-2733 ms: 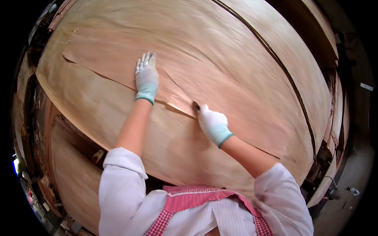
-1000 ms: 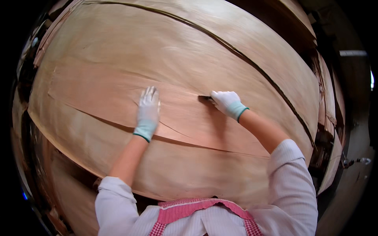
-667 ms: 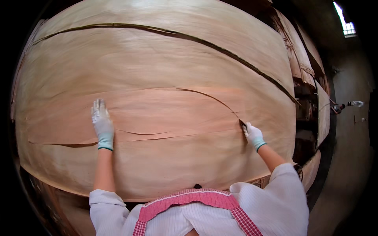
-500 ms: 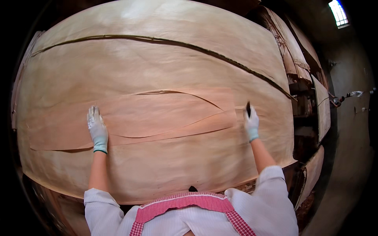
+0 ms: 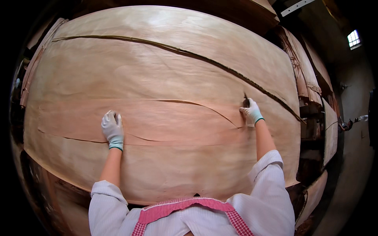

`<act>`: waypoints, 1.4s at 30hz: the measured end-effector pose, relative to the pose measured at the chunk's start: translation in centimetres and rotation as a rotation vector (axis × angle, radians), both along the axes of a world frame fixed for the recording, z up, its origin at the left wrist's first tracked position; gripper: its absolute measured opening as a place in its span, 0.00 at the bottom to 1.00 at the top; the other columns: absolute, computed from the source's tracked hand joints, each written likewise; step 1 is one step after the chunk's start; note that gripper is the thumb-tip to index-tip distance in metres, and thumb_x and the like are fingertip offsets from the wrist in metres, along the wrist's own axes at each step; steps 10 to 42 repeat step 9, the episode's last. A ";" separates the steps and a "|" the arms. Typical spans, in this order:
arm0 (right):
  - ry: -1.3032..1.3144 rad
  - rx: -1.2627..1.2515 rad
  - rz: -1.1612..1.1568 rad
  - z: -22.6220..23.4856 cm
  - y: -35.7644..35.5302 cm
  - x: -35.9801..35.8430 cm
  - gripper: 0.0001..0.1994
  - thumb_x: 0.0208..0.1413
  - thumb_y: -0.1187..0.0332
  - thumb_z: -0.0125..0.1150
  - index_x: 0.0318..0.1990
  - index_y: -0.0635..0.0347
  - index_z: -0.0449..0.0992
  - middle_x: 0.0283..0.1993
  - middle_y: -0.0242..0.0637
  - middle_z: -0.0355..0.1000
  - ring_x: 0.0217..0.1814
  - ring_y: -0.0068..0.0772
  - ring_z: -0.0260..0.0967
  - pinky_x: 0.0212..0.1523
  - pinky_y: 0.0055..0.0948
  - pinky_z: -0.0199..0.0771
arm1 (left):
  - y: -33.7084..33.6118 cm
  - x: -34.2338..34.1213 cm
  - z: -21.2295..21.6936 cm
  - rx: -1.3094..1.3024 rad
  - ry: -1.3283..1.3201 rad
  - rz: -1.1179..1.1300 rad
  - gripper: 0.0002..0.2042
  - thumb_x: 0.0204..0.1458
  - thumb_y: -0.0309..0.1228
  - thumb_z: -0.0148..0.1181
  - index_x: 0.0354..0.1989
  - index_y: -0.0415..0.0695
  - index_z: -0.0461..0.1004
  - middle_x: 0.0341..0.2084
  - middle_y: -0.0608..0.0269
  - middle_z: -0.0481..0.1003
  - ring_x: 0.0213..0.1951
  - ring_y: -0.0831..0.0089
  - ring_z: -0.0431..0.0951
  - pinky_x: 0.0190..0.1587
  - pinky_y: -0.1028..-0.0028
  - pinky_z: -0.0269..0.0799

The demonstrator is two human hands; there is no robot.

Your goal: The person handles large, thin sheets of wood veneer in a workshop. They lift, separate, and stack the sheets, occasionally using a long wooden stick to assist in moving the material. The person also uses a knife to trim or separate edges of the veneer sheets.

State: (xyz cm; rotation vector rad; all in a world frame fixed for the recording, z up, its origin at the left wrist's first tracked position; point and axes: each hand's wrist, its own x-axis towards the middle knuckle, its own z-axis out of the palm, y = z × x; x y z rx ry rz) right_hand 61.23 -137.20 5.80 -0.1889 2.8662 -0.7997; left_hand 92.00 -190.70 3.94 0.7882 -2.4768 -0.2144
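A thin pinkish strip of wood veneer [image 5: 169, 118] lies flat across a large pale veneer sheet [image 5: 177, 169]. A curved slit runs along the strip's upper edge and down toward its right end, and another split crosses its lower part. My left hand [image 5: 113, 128], in a white glove with a teal cuff, rests on the strip's left part with fingers curled in; whether they pinch anything is hidden. My right hand [image 5: 251, 111], gloved likewise, is at the strip's right end, closed round a small dark tool [image 5: 246, 102] whose thin tip points away from me.
A long, thin, dark stick [image 5: 208, 59] lies bowed across the far half of the sheet. More veneer sheets [image 5: 301, 65] hang on a rack at the right. Stacked sheets [image 5: 244, 15] stand beyond the far edge. A walkway [image 5: 350, 157] runs along the far right.
My left fingers, flat before, are now curled. My right hand has come from just beyond the strip's right end to its upper right corner, the dark tool still in it. The view has shifted slightly.
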 end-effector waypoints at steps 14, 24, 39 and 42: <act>-0.080 0.226 0.155 0.7 -0.3 0.5 0.15 0.48 0.67 0.65 0.44 0.57 0.73 0.48 0.49 0.68 0.50 0.51 0.66 0.50 0.38 0.67 | -0.4 0.1 0.0 -0.019 -0.047 0.010 0.10 0.53 0.35 0.58 0.39 0.43 0.72 0.41 0.58 0.73 0.45 0.59 0.72 0.49 0.62 0.67; -0.080 0.226 0.155 0.7 -0.3 0.5 0.15 0.48 0.67 0.65 0.44 0.57 0.73 0.48 0.49 0.68 0.50 0.51 0.66 0.50 0.38 0.67 | -0.4 0.1 0.0 -0.019 -0.047 0.010 0.10 0.53 0.35 0.58 0.39 0.43 0.72 0.41 0.58 0.73 0.45 0.59 0.72 0.49 0.62 0.67; -0.080 0.226 0.155 0.7 -0.3 0.5 0.15 0.48 0.67 0.65 0.44 0.57 0.73 0.48 0.49 0.68 0.50 0.51 0.66 0.50 0.38 0.67 | -0.4 0.1 0.0 -0.019 -0.047 0.010 0.10 0.53 0.35 0.58 0.39 0.43 0.72 0.41 0.58 0.73 0.45 0.59 0.72 0.49 0.62 0.67; -0.080 0.226 0.155 0.7 -0.3 0.5 0.15 0.48 0.67 0.65 0.44 0.57 0.73 0.48 0.49 0.68 0.50 0.51 0.66 0.50 0.38 0.67 | -0.4 0.1 0.0 -0.019 -0.047 0.010 0.10 0.53 0.35 0.58 0.39 0.43 0.72 0.41 0.58 0.73 0.45 0.59 0.72 0.49 0.62 0.67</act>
